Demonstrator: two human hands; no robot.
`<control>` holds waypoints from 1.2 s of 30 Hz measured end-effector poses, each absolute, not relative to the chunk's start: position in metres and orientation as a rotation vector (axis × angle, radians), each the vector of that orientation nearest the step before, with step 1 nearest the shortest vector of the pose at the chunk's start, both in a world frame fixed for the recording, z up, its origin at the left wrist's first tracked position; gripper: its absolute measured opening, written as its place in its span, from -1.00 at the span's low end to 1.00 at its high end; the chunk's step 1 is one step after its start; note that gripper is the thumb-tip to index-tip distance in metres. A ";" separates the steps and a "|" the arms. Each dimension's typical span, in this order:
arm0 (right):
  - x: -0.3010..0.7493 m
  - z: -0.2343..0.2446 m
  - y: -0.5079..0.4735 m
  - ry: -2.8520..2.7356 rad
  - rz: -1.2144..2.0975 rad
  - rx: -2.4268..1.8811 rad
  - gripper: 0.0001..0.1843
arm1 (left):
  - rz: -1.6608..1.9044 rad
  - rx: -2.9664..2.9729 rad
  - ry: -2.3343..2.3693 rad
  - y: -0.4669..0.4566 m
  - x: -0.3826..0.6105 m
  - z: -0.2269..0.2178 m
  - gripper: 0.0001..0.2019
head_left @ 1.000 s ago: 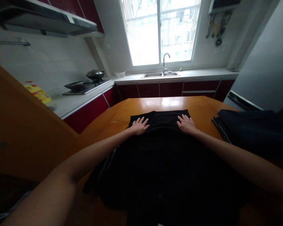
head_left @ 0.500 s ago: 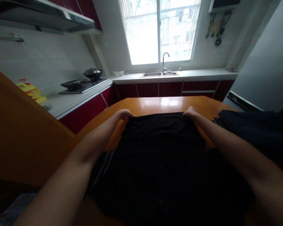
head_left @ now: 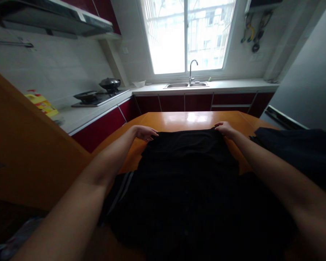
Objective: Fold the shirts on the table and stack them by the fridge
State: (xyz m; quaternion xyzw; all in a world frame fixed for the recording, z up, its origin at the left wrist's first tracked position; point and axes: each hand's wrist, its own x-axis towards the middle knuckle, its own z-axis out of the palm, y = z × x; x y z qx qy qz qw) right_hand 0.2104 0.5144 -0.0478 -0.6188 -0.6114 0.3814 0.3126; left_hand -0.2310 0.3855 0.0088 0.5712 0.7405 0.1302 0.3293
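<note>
A black shirt (head_left: 187,174) lies spread across the orange-brown wooden table (head_left: 168,121). Two pale stripes run along its sleeve on the left, and small buttons show faintly down its middle. At the far left corner of the cloth, my left hand (head_left: 146,133) is closed, pinching the edge between thumb and fingers. My right hand (head_left: 224,129) pinches the far right corner the same way. Between both hands the far edge is stretched nearly straight. The near part of the shirt is too dark to make out in detail.
Dark folded clothes (head_left: 299,148) lie at the table's right side. Beyond stand a counter with a sink (head_left: 176,86), a stove with a lidded wok (head_left: 110,84) and a yellow jug (head_left: 43,103). A wooden panel (head_left: 29,145) rises at left; a grey fridge (head_left: 306,79) stands right.
The view has shifted slightly. My left hand has turned so that more of its fingers show, and my right-hand fingers reach a little further over the cloth edge. Both keep their hold.
</note>
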 end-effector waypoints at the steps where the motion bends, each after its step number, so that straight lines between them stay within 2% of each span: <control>1: 0.211 -0.048 0.514 -1.609 1.019 -1.618 -0.61 | 0.311 1.376 1.815 0.386 -0.230 0.010 -0.80; 6: 0.211 -0.054 0.518 -1.592 1.032 -1.544 -0.72 | 0.537 1.208 1.571 0.395 -0.234 0.011 -0.75; 11: 0.212 -0.060 0.531 -1.561 0.933 -1.492 -0.64 | 0.789 1.287 1.590 0.407 -0.247 0.002 -0.68; 19: 0.205 -0.054 0.559 -1.555 0.700 -1.365 -0.50 | 1.277 1.568 1.782 0.440 -0.255 -0.021 -0.89; 25: 0.186 -0.056 0.562 -1.994 0.489 -1.692 -0.30 | 0.862 1.947 2.299 0.449 -0.234 -0.039 -0.54; 28: 0.163 -0.063 0.537 -2.105 0.258 -1.806 -0.36 | 0.521 2.067 2.243 0.446 -0.206 -0.050 -0.44; 31: 0.135 -0.071 0.506 -2.315 0.214 -1.647 -0.42 | 0.054 2.110 2.090 0.443 -0.177 -0.058 -0.37; 33: 0.122 -0.075 0.491 -2.439 0.286 -1.577 -0.39 | -0.026 2.063 2.062 0.440 -0.169 -0.061 -0.33; 36: 0.125 -0.078 0.486 -2.490 0.321 -1.573 -0.34 | 0.050 1.978 2.205 0.434 -0.181 -0.059 -0.34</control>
